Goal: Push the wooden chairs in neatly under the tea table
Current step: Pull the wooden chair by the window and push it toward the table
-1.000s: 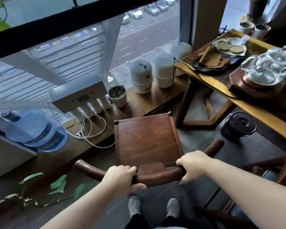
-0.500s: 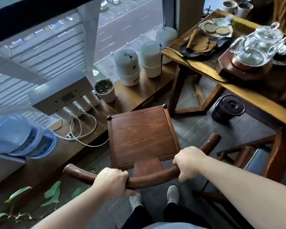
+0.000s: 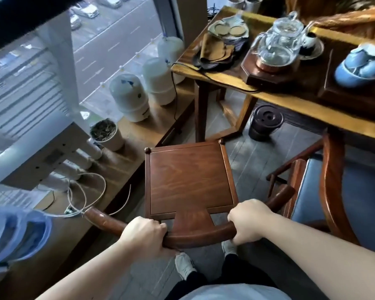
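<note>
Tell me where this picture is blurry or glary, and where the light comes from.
Head view: daylight enters through the window at left; the water jug and the right table edge smear; glare on the glass kettle; wide-angle bending at edges; chair and hands sharp.

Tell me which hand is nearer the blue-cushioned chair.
Right. The right hand grips the backrest beside the blue-cushioned chair; the left hand grips the opposite end.
</note>
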A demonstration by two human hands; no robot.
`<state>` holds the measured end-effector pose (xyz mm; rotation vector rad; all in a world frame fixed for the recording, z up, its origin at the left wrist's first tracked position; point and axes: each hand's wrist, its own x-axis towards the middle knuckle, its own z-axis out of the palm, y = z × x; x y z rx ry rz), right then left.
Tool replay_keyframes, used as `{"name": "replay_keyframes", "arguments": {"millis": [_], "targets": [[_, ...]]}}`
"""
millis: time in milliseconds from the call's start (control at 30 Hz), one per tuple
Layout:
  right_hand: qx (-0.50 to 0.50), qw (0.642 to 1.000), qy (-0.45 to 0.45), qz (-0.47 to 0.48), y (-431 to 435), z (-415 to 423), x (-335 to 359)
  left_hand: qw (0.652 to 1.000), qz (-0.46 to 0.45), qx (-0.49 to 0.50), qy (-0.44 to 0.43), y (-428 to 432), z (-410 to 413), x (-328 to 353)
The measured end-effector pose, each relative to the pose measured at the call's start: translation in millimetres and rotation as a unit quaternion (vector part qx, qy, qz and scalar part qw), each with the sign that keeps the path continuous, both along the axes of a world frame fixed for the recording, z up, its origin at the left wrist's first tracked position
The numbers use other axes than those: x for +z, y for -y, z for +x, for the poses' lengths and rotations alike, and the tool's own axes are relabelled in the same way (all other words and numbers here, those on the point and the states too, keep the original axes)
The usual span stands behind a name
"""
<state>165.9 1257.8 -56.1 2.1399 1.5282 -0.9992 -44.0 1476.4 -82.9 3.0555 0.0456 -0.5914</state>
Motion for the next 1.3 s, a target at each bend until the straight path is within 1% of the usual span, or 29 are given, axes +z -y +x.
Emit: {"name": "replay_keyframes", "arguments": {"millis": [133, 200, 300, 333, 367, 433, 500, 600, 800, 1067, 1300], "targets": [[-0.024, 1.0, -0.001, 0.018, 11.7, -7.9, 0.1, 0.999, 0.003, -0.032, -0.041, -4.1, 8.2, 8.8], [-0.027, 0.999, -0.011, 0.042, 18.1, -8.8, -1.6, 0.997, -0.008, -0.044, -0.064, -7.1, 10.1, 14.6], [0.002, 0.996, -0.014, 0.093, 24.0, -3.8, -3.3, 0.996, -0.029, -0.072, -0.047, -10.8, 4.4, 26.3], [0.014, 0.994, -0.007, 0.108, 25.8, -2.8, -5.2, 0.997, -0.015, -0.065, -0.038, -13.3, 1.1, 26.2], [0.027, 0.993, 0.003, 0.115, 27.3, -1.9, -6.3, 0.998, -0.009, -0.046, -0.051, -16.0, -1.5, 25.6], [0.024, 0.995, 0.009, 0.092, 26.1, -1.0, -6.3, 0.996, -0.007, -0.011, -0.087, -22.3, -4.4, 24.1], [-0.006, 0.999, 0.007, 0.052, 21.9, -1.2, -2.5, 0.995, -0.001, -0.021, -0.101, -26.7, -2.6, 19.4], [-0.036, 0.999, 0.01, 0.004, 13.6, -8.0, 1.8, 0.994, -0.008, -0.045, -0.099, -33.1, -2.9, 13.6], [-0.078, 0.996, 0.029, -0.027, -0.9, -27.6, -0.3, 0.991, -0.036, -0.105, -0.07, -59.7, -6.5, 1.3], [-0.162, 0.986, 0.034, -0.002, -37.1, -63.8, -7.1, 0.981, -0.006, -0.174, -0.082, -126.7, 17.3, 6.3], [-0.234, 0.972, 0.015, 0.016, -26.1, -84.8, -10.7, 0.967, -0.003, -0.241, -0.083, -136.7, 38.7, 1.5]]}}
